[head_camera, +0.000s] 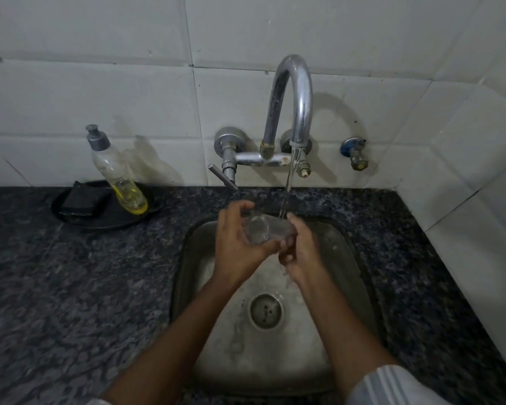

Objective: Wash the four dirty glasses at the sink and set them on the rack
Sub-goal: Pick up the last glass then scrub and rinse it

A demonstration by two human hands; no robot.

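Observation:
A clear glass [262, 230] lies on its side between both hands, over the steel sink [345, 258]. Water runs from the curved tap [297, 97] and lands on the glass near my right hand. My left hand [235, 244] grips the glass at its left end, fingers curled round it. My right hand [300, 247] holds its right end, fingers wrapped under it. No other glasses and no rack are in view.
A dish-soap bottle [120, 176] with yellow liquid leans on a black round tray [79, 219] that also carries a dark sponge [84, 200], back left on the granite counter [70, 287]. A small blue-capped valve [355, 152] sticks out of the tiled wall at right.

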